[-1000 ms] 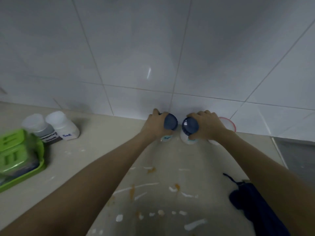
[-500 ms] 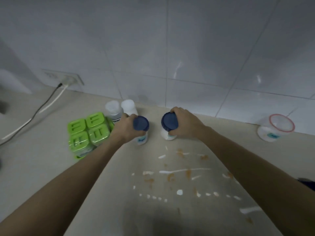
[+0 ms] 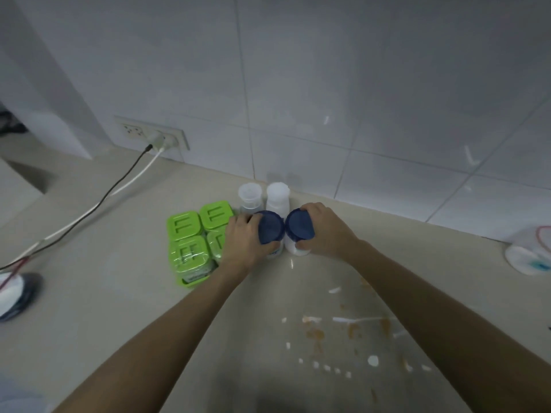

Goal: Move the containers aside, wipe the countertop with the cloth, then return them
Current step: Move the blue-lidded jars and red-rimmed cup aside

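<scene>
Beige countertop (image 3: 98,293) runs along the tiled wall. Standing on it: a green tray of four green-lidded containers (image 3: 196,245); two white-capped bottles (image 3: 264,196) just behind, near the wall; two blue-lidded jars (image 3: 286,231) side by side, lids touching, just right of the tray. A clear tub with a red rim (image 3: 530,254) sits well apart at right. Two cables (image 3: 98,198) trail across the left. White and orange smears (image 3: 343,329) mark the near surface.
</scene>
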